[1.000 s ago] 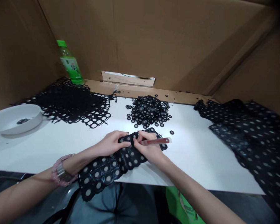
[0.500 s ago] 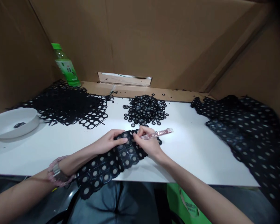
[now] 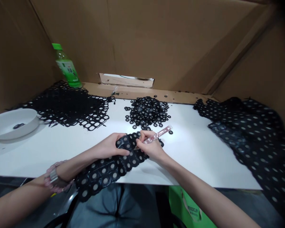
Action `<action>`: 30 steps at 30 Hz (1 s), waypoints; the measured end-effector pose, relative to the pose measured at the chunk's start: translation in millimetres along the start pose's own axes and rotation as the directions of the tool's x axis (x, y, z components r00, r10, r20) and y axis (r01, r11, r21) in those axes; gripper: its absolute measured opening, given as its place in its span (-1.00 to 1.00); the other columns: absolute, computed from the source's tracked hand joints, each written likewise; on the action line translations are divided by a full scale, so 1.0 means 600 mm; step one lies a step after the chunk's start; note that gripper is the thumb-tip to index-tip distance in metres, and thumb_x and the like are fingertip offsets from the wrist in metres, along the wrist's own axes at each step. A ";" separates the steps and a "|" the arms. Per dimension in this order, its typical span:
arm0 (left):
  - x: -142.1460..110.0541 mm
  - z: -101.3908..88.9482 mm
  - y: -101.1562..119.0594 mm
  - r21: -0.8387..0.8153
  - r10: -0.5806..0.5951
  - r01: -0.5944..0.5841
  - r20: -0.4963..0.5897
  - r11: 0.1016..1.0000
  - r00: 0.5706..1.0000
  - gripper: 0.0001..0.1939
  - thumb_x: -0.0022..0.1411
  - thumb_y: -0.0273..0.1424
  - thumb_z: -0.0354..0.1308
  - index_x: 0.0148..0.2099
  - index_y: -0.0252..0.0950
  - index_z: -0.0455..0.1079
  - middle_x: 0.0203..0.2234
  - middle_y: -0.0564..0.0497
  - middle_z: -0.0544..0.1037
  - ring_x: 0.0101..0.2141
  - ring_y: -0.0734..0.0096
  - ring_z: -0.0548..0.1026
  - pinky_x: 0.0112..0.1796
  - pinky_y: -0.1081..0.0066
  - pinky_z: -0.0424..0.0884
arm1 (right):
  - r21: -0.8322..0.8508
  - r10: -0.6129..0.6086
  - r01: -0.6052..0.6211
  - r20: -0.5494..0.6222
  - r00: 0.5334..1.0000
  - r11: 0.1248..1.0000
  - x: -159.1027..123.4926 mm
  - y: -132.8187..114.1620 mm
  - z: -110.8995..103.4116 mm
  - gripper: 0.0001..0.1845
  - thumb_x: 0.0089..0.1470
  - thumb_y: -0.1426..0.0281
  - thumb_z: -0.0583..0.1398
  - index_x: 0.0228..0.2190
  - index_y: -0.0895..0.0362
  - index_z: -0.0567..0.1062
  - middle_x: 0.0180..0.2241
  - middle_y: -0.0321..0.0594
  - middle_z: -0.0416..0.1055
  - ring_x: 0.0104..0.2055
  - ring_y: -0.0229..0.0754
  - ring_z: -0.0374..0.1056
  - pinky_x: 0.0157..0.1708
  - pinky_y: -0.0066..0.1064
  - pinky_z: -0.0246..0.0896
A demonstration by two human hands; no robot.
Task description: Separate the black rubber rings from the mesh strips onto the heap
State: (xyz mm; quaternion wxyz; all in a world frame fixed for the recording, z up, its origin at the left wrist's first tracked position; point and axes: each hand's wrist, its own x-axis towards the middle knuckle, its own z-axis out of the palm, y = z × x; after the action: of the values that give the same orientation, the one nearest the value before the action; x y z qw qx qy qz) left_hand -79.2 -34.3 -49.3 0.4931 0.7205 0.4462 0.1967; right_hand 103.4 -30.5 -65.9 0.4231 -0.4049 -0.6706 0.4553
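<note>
My left hand (image 3: 110,147) is closed on a black rubber sheet (image 3: 105,180) dotted with pale discs, its thumb on top and its fingers underneath. Part of the sheet hangs over the table's front edge. In my right hand (image 3: 150,145) is a slim tool with a clear, pinkish handle (image 3: 158,134), pinched like a pen. Its tip is hidden at the sheet, close to my left fingers. Just beyond lies a heap of loose black rings with pale centres (image 3: 148,110). One loose ring (image 3: 170,132) lies right of the handle.
Black mesh scraps with round holes (image 3: 68,104) are piled at the left, behind a white bowl (image 3: 30,128) holding small dark pieces. A green bottle (image 3: 68,71) stands at the back left. More dotted black sheet (image 3: 254,133) covers the right side. Cardboard walls (image 3: 156,41) enclose the table.
The tool's handle has tilted up more steeply. The sheet has bent up and folded between my hands. A loose ring now lies right of the tool, where the table was bare.
</note>
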 end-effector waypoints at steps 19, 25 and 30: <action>0.000 0.005 -0.004 0.013 0.047 -0.046 -0.035 0.999 0.998 -0.70 -0.10 -0.42 0.24 -0.23 -0.32 0.37 -0.32 0.06 0.50 -0.28 0.31 0.42 -0.22 0.41 0.32 | -0.179 -0.105 0.124 0.111 0.988 0.976 -0.005 -0.016 0.002 -0.70 -0.19 0.51 0.09 -0.74 0.11 0.05 -0.74 -0.43 0.02 -0.65 -0.38 -0.05 -0.64 -0.51 -0.16; 0.001 0.005 0.000 -0.039 0.047 -0.049 -0.038 0.998 0.998 -0.75 -0.08 -0.46 0.21 -0.26 -0.33 0.38 -0.35 0.07 0.50 -0.30 0.36 0.42 -0.23 0.44 0.31 | -0.307 -0.197 0.230 0.134 0.971 0.924 -0.008 -0.012 0.010 -0.69 -0.20 0.55 0.08 -0.75 0.12 0.03 -0.77 -0.45 -0.01 -0.70 -0.40 -0.08 -0.64 -0.50 -0.18; 0.002 0.002 -0.002 -0.091 0.054 -0.053 0.003 0.994 0.999 -0.74 -0.05 -0.41 0.21 -0.23 -0.33 0.36 -0.30 0.05 0.51 -0.25 0.32 0.42 -0.17 0.40 0.31 | -0.351 -0.209 0.246 0.140 0.968 0.904 -0.006 -0.010 0.012 -0.71 -0.21 0.56 0.07 -0.74 0.12 0.03 -0.76 -0.45 -0.01 -0.69 -0.40 -0.07 -0.64 -0.49 -0.20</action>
State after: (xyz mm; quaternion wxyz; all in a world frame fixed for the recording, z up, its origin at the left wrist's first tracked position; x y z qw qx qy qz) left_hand -78.2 -33.9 -50.9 0.5212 0.7094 0.4159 0.2281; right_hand 96.7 -37.3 -62.7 0.3567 -0.3723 -0.8064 0.2896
